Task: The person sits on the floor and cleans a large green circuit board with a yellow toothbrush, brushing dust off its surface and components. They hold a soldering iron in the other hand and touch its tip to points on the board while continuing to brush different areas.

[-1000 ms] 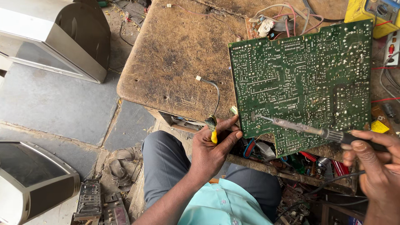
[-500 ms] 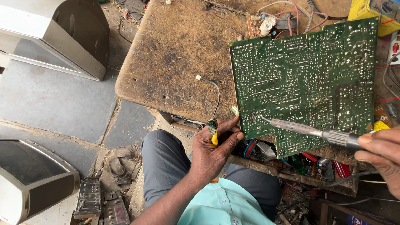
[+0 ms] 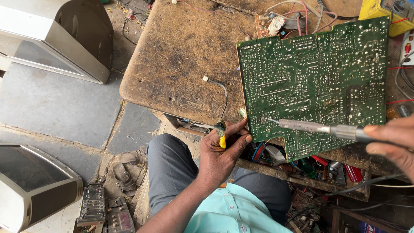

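Green circuit board (image 3: pixel 315 86), solder side up, is propped on the worn wooden bench (image 3: pixel 181 56), its near lower corner just beside the left hand. The tip of the soldering iron (image 3: pixel 310 127) is laid against the lower left part of the board; contact with a joint is likely, though no smoke or molten solder can be made out. Which joints are already worked and which are left cannot be read; the work is judged to be under way, not finished.

Right hand (image 3: pixel 392 142): closed around the iron's handle, fingers wrapped; only partly in frame.

Left hand (image 3: pixel 222 151): fingers pinched on a small yellow-handled tool (image 3: pixel 222 139) with a dark tip, held just off the board's corner.

Beyond the left hand: a grey television casing (image 3: pixel 56 39); below it on the floor, a second set (image 3: pixel 34 185). A yellow meter (image 3: pixel 384 8) sits past the board's far edge.
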Available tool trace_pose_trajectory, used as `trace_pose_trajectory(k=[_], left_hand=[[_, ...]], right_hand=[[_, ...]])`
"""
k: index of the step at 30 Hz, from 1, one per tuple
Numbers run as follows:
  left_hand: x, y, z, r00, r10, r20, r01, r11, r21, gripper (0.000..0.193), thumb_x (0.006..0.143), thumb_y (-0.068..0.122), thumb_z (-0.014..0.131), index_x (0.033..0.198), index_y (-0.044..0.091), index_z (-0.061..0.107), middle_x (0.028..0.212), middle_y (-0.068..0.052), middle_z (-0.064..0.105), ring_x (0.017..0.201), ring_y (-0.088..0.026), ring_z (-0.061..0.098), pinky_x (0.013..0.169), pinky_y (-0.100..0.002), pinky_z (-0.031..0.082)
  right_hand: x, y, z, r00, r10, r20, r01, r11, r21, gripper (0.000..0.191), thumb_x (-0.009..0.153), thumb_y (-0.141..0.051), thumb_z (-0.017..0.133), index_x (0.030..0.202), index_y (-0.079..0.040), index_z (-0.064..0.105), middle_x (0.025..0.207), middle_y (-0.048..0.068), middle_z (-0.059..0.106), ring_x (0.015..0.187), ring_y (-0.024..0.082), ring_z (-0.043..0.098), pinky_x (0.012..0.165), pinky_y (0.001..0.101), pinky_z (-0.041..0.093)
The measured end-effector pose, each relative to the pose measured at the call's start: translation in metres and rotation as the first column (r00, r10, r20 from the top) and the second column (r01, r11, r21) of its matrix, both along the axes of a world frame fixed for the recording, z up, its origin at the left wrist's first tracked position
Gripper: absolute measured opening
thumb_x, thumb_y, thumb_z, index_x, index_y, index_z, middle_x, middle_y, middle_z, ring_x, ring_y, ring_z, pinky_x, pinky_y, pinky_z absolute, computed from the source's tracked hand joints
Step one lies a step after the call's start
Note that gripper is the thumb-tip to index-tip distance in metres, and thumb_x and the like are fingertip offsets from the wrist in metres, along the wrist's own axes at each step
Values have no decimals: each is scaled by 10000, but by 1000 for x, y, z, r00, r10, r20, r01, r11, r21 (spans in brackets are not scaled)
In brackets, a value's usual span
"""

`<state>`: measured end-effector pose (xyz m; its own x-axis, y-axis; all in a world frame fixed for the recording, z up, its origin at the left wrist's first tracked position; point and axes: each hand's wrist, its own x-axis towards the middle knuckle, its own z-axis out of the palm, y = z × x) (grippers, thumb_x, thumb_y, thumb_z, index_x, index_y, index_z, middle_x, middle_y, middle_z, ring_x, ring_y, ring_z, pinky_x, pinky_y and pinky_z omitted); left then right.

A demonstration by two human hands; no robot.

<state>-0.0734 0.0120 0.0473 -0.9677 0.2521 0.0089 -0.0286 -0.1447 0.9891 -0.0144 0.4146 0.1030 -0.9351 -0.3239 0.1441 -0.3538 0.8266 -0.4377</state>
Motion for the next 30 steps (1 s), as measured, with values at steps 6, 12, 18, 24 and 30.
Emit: trace_pose_trajectory(k=[6, 12, 18, 24, 30], left_hand=[[2, 1, 1, 1000, 11, 12, -11, 999, 39, 372, 929, 53, 775, 1299, 49, 728, 1024, -6, 759, 920, -38, 646, 869, -221, 561], [1, 1, -1, 1000, 10, 17, -10, 1000, -5, 389, 920, 39, 783, 1304, 46, 727, 1006, -10, 771, 895, -41, 643, 849, -215, 557], [3, 5, -3, 997, 13, 77, -20, 996, 85, 377, 922, 28, 767, 1296, 39, 721, 1037, -17, 744, 929, -47, 671, 861, -221, 578], [4, 5, -2, 998, 29, 47, -31, 999, 44, 388, 929, 12, 759, 1314, 36, 713, 1038, -15, 715, 928, -53, 673, 847, -221, 584], [7, 6, 1, 998, 47, 39, -48, 998, 41, 390, 934, 4, 751, 1320, 37, 709, 1030, -17, 707, 928, -53, 671, 842, -218, 579]], right_hand=[[-17, 19, -12, 860, -361, 359, 446, 876, -186, 340, 1008, -202, 688, 1288, -13, 661, 738, 139, 637, 522, 216, 607, 488, 352, 561], [9, 2, -15, 860, -437, 264, 494, 843, -214, 345, 1031, -194, 644, 1300, 22, 655, 810, 133, 658, 598, 183, 668, 613, 330, 614], [37, -29, -19, 857, -451, 249, 515, 766, -385, 321, 1055, -113, 630, 1343, 25, 659, 835, 162, 683, 684, 181, 689, 666, 320, 633], [47, -44, -30, 863, -480, 160, 492, 725, -481, 236, 1048, -28, 652, 1260, 75, 652, 931, 180, 692, 703, 171, 688, 676, 277, 613], [59, -81, -23, 789, -549, 277, 591, 553, -587, 237, 1036, 4, 650, 1257, 91, 650, 907, 181, 700, 706, 163, 669, 697, 288, 606]])
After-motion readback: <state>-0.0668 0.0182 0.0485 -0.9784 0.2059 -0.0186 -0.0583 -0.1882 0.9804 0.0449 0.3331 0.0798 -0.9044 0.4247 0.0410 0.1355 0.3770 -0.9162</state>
